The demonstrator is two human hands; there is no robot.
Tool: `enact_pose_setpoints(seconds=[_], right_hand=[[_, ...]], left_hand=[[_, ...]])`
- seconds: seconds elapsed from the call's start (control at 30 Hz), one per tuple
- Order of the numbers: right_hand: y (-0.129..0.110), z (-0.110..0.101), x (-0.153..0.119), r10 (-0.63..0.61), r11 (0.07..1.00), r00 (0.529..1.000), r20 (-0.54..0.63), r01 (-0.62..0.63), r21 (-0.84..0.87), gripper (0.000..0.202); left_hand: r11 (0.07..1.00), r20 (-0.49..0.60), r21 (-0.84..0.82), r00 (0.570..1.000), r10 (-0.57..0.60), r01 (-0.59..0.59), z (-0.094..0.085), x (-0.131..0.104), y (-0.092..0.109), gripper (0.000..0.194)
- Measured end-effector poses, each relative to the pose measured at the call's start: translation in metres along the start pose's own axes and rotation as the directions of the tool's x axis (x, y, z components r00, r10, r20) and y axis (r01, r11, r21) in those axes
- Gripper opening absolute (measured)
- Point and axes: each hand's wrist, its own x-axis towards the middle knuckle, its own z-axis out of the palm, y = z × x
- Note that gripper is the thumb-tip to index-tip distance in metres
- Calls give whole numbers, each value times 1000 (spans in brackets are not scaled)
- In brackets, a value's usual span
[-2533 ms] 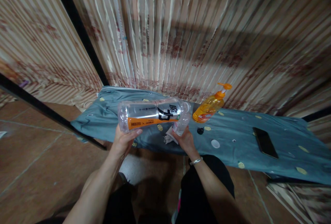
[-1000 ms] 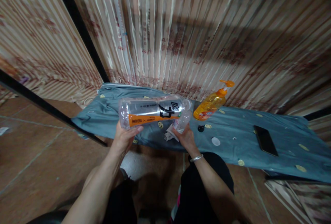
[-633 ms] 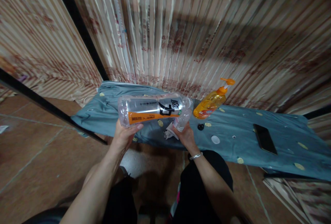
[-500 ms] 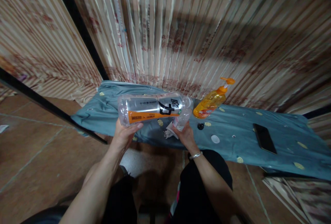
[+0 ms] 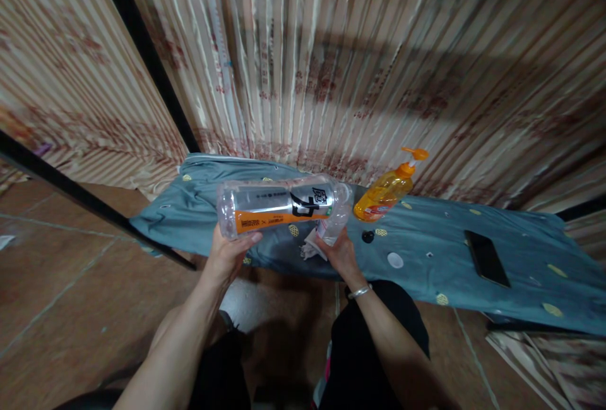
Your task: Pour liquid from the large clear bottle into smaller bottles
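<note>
My left hand point(image 5: 231, 251) is closed around the base end of a large clear plastic bottle point(image 5: 279, 205) with a silver and orange label. The bottle lies nearly level, its neck pointing right. My right hand point(image 5: 338, 249) grips a smaller clear plastic bottle point(image 5: 335, 219), which stands tilted under the large bottle's neck; the two mouths look close, but whether they touch I cannot tell. A crumpled whitish cloth or tissue point(image 5: 312, 247) is beside my right fingers. Behind and to the right stands a pump bottle point(image 5: 384, 196) of orange liquid.
A blue-green cloth point(image 5: 440, 239) covers the low narrow bench. On it lie a black cap point(image 5: 368, 237), a white round disc point(image 5: 395, 260) and a black phone point(image 5: 487, 258). Striped curtain point(image 5: 293, 81) hangs behind; a dark pole point(image 5: 146, 56) rises at left.
The view has shifted slightly, so the bench and objects sit a little lower. Both hands keep their grips, and the large bottle's neck dips slightly less.
</note>
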Motion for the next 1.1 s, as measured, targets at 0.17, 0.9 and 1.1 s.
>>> enact_pose_setpoints(seconds=[0.17, 0.9, 1.1], right_hand=[[0, 2, 0, 0, 1000, 1000, -23, 0, 9, 69], [-10, -4, -1, 51, 999, 999, 0, -51, 3, 68], [-6, -3, -1, 21, 1000, 1000, -13, -21, 19, 67]], left_hand=[[1000, 11, -1, 1000, 2, -2, 1, 0, 1, 62], [1000, 61, 0, 998, -2, 2, -4, 4, 0, 53], [1000, 60, 3, 998, -12, 12, -8, 4, -3, 55]])
